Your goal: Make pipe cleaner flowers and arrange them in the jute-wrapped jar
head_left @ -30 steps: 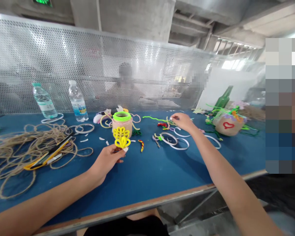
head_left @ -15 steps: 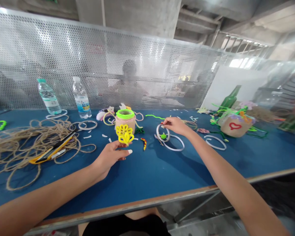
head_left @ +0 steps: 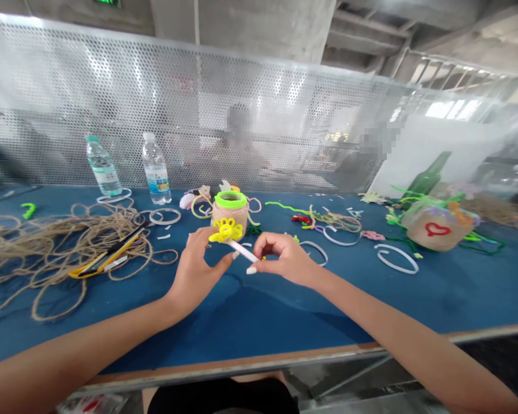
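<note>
My left hand [head_left: 198, 267] is closed on a yellow pipe-cleaner flower [head_left: 227, 229], gripping it near its lower edge. From under the flower a narrow white band [head_left: 244, 251] slants down to my right hand [head_left: 280, 259], whose thumb and fingers pinch its other end. It looks like a thin white ring seen edge-on, perhaps a tape roll. Just behind the flower stands a twine-covered jar [head_left: 231, 208] with a bright green rim. Another white ring [head_left: 317, 250] lies on the table beyond my right hand, partly hidden by it.
Loose twine [head_left: 90, 230] spreads over the left of the blue table [head_left: 190, 339], with a yellow-black utility knife [head_left: 107, 253] on it. Two water bottles [head_left: 156, 172] stand behind. At right are a pot with a red heart [head_left: 435, 233], a green bottle [head_left: 429, 175] and a white ring [head_left: 397, 259].
My right hand has lifted a white ring off the table and brought it left to the flower. My left hand has tipped the flower flatter. The view has shifted slightly left.
</note>
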